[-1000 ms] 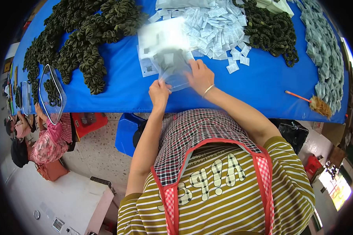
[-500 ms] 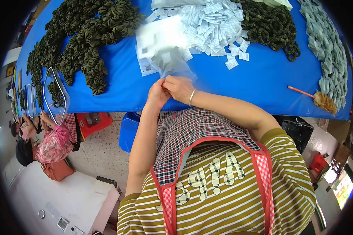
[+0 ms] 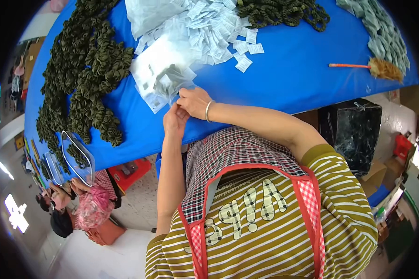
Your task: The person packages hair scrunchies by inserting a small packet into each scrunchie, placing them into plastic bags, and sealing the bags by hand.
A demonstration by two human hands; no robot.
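Observation:
My left hand (image 3: 175, 122) and my right hand (image 3: 195, 102) meet near the front edge of the blue-covered table, fingers pinched together. Between them is the edge of a clear plastic bag (image 3: 173, 82); its exact contents are hard to make out. Beneath and behind the bag lies a stack of white plastic bags (image 3: 150, 63) with small printed marks. Just beyond is a loose pile of small white printed packets (image 3: 211, 33). My right wrist wears a pale bangle (image 3: 209, 111).
Dark green coiled bands (image 3: 86, 79) are heaped at the left, beside a wire-framed clear tray (image 3: 91, 163). A feather duster (image 3: 384, 69) lies at the right, near several grey-green packets (image 3: 381, 35). Other people (image 3: 94, 207) sit at the left end. A black-wrapped box (image 3: 356, 135) stands below the table.
The camera view has turned, so the table and its heaps appear shifted left and tilted. Both hands keep their pinch on the bag, with the right hand now slightly higher than the left.

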